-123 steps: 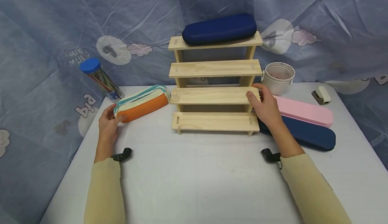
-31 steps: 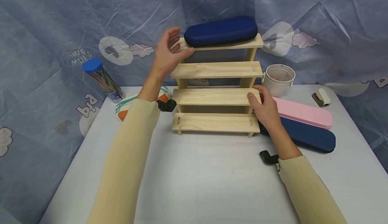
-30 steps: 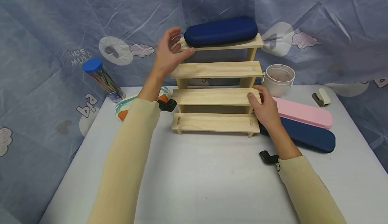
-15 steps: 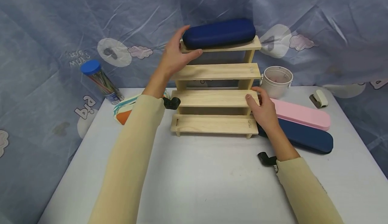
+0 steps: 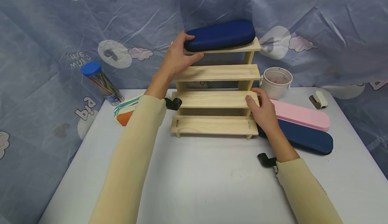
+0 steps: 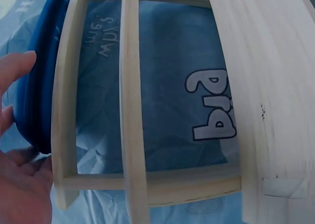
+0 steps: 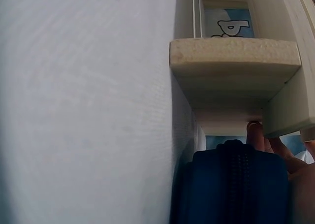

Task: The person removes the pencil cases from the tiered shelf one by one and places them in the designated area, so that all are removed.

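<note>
Table [image 5: 212, 183], pale, wide bare stretch at the near side. Wooden stepped rack [image 5: 216, 98] stands mid-table, four tiers rising toward the draped backdrop.

Dark blue case [image 5: 220, 34] lies lengthwise on the top tier, slightly overhanging the shelf's front edge. Looks rigid-shelled, smooth, probably light; rounded ends could slip in a pinch, so the left end is the sensible hold, fingers over the top and thumb under.

Left hand [image 5: 179, 57] is there: fingers curled over the case's left end, thumb below at the shelf edge; the left wrist view shows the fingertips [image 6: 17, 69] against the blue shell. Right hand [image 5: 263, 111] grips the right end of the third tier, steadying the rack.

Room: open air above and in front of the top tier. Right of the rack, a pink case [image 5: 300, 114] on a second navy case [image 5: 303, 138], white bucket [image 5: 276, 81] behind. Left, a striped pouch [image 5: 125, 111] and a pen tube [image 5: 100, 82].
</note>
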The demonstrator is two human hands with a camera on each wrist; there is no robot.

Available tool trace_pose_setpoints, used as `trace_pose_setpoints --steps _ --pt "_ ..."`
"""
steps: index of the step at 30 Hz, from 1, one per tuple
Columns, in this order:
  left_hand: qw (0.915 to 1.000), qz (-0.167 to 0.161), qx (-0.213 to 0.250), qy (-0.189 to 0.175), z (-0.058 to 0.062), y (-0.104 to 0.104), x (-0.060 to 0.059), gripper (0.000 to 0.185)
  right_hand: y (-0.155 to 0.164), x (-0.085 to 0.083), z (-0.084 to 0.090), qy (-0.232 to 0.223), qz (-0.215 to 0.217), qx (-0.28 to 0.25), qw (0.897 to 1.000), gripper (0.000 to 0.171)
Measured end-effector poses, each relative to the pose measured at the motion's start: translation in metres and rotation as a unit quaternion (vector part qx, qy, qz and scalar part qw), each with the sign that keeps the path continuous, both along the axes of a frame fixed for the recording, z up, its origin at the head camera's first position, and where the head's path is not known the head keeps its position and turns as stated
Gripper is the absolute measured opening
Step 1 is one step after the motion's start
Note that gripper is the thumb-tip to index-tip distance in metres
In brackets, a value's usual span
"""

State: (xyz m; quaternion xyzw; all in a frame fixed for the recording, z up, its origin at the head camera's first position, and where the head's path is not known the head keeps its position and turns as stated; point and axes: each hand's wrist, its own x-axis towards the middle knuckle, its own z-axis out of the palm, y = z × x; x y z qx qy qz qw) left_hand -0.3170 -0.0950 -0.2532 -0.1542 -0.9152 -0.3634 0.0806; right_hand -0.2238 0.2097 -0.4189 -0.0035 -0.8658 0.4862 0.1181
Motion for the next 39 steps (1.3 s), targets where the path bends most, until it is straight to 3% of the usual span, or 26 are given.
trace_pose_setpoints --steps 3,6,9,13,21,27,33,39 --pt "0.9999 0.009 0.004 -0.013 0.004 0.004 -0.002 0.07 0.001 0.001 0.001 0.001 -0.001 -0.001 1.0 0.058" --pt "0.9999 0.015 0.003 -0.001 0.006 0.006 -0.004 0.068 0.002 0.0 0.0 -0.001 -0.001 -0.003 1.0 0.058" --pt "0.9996 0.024 -0.004 0.012 0.004 0.007 -0.004 0.067 0.002 -0.001 -0.002 -0.002 0.0 -0.004 1.0 0.059" --pt "0.9994 0.034 0.007 -0.001 0.001 0.006 -0.003 0.071 0.002 -0.001 -0.002 -0.002 0.003 -0.006 1.0 0.059" --pt "0.9994 0.023 0.025 -0.01 0.002 0.008 -0.001 0.073 0.003 0.0 -0.001 -0.005 0.002 -0.01 1.0 0.059" --pt "0.9984 0.021 0.041 0.035 -0.004 0.006 -0.001 0.07 0.003 0.001 -0.002 -0.007 0.0 -0.007 1.0 0.059" --pt "0.9896 0.005 0.128 0.065 -0.015 0.0 0.003 0.069 0.003 0.0 -0.003 -0.003 0.002 -0.008 1.0 0.058" --pt "0.9691 -0.028 0.218 0.112 -0.025 -0.007 0.011 0.063 0.002 0.0 -0.002 0.002 0.006 -0.01 1.0 0.058"
